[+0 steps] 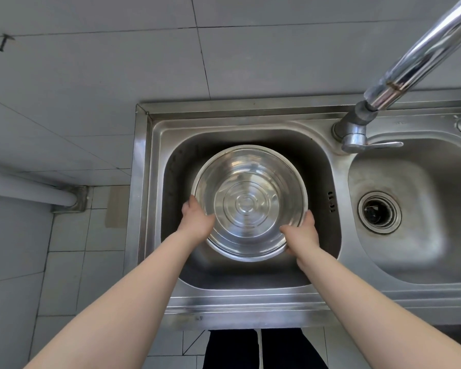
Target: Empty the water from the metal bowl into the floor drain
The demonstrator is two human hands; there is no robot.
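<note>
Bowl (250, 202) in left sink basin (322, 166) | left hand (197, 222), right hand (302, 234) grip closed on opposite rims

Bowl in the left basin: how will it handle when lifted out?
The bowl is thin polished steel, so probably rigid and light itself. Any water in it would add weight and slosh if tilted. Both hands grip opposite sides of the smooth rim, which is likely slippery when wet.

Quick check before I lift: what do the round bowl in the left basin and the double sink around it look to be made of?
The round metal bowl looks like thin polished stainless steel: mirror-bright, with sharp reflections and pressed concentric rings in its base. The grey double sink also looks like stainless steel, but duller and brushed, with stains and water marks. Left hand and right hand grip the bowl's rim.
</note>
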